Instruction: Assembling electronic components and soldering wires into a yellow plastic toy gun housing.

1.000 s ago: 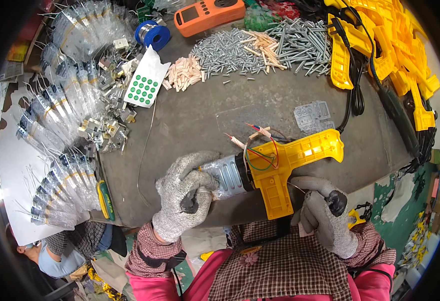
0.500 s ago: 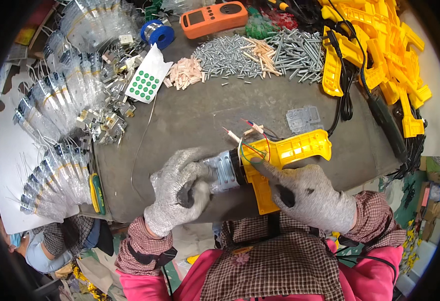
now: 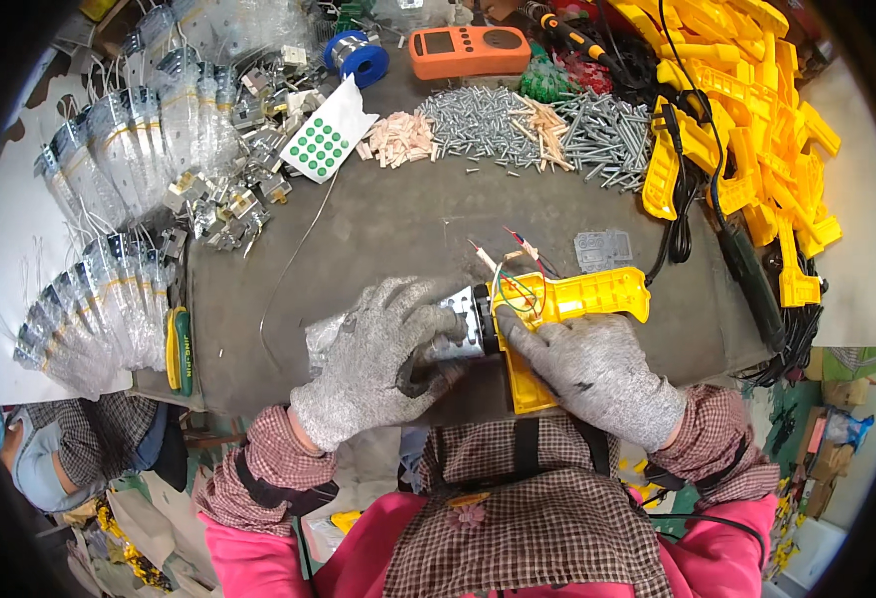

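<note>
The desk (image 3: 398,229) is crowded round its rim, and the only open stretch is the grey middle, just beyond the hands. Along the far edge lie a heap of silver screws (image 3: 518,120), a small pile of pale plastic pieces (image 3: 398,140) and an orange meter (image 3: 468,50). The right side is taken up by stacked yellow shells (image 3: 757,130) and a black cable (image 3: 682,214); the left side by fanned bagged metal parts (image 3: 99,259).

At the near edge, both gloved hands meet on one piece of work. The left hand (image 3: 383,359) is curled over a silver metal barrel (image 3: 458,329), fingers closed round it. The right hand (image 3: 602,374) lies flat, fingers spread, pressing on the yellow gun-shaped housing (image 3: 572,304) that joins the barrel's right end. The housing lies open-faced, with red, green and white wires (image 3: 518,284) looping out at its far-left corner; its grip points toward the person.
</note>
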